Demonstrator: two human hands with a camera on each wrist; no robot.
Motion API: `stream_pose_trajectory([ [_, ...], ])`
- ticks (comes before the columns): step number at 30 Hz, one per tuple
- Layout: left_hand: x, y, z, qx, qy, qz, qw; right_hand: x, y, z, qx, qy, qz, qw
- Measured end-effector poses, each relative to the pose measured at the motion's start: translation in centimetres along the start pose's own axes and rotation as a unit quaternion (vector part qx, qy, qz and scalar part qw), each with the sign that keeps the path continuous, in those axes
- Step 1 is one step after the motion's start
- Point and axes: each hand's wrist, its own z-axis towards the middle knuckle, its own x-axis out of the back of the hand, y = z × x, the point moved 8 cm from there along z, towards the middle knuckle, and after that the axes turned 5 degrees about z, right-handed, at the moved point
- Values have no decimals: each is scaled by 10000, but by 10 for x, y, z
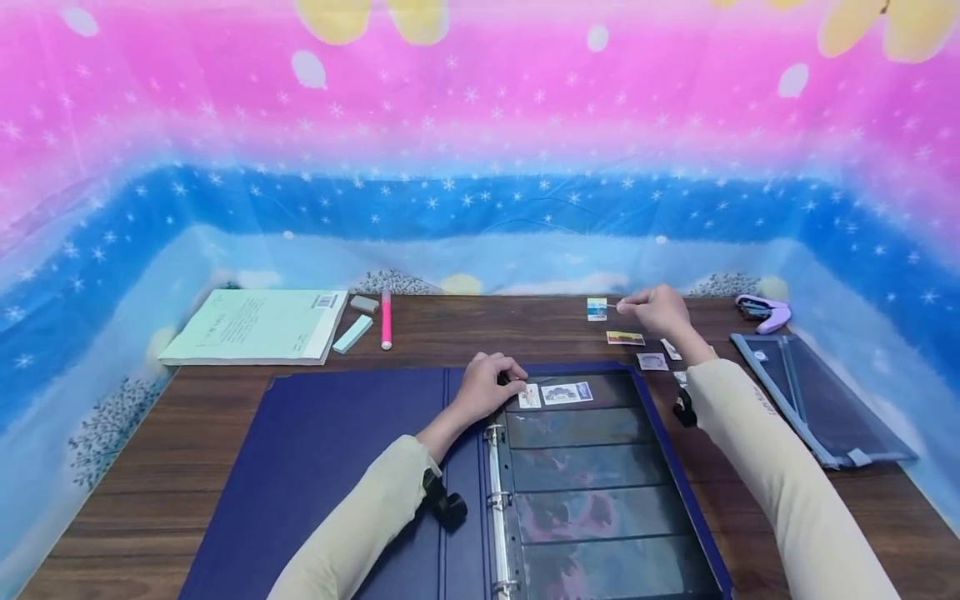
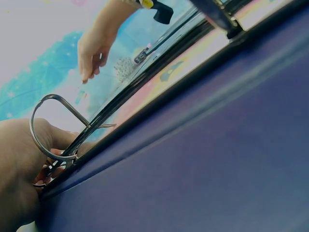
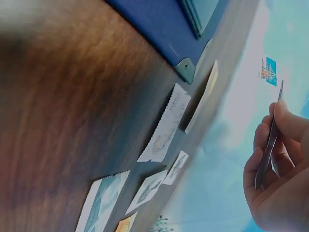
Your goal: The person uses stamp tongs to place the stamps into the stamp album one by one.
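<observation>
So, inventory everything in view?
Album: 1, navy, centre
Page: 1+, black, album
Album stamps: 2+, pale, top
Loose stamps: 6+, mixed, right
Tweezers: 1, dark, right
Stamp: 1, blue, tweezers' tip
Stapler: 1, lilac, right
Pouch: 1, grey, right
Marker: 1, pink, left
Book: 1, green, left
Blocks: 2, grey/mint, left
Table: 1, brown, below
Backdrop: 1, pink/blue, behind
Cameras: 2, black, worn
Sleeves: 2, cream, arms
Left hand: 1, bare, album
Right hand: 1, bare, holding tweezers

A dark wood-grain table (image 1: 495, 329) bears an open binder (image 1: 337, 450), book (image 1: 255, 327), pink marker (image 1: 386, 322), loose stamps (image 1: 626, 338), stapler (image 1: 772, 315) and pouch (image 1: 832, 404).
</observation>
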Motion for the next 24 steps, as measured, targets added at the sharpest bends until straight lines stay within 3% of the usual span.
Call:
stream_pose_trajectory([
  [8,2,1,0,-45,14,-173,9998,-6,5,-29,-139,-620,264,9976],
  [15,6,-1,2,-16,129,-208,9997,-16,13,-42,-94,-1042,442,9935],
  [24,3,0,1,20,71,-170,9998,-21,25,-51,-362,-1244,558,9900],
])
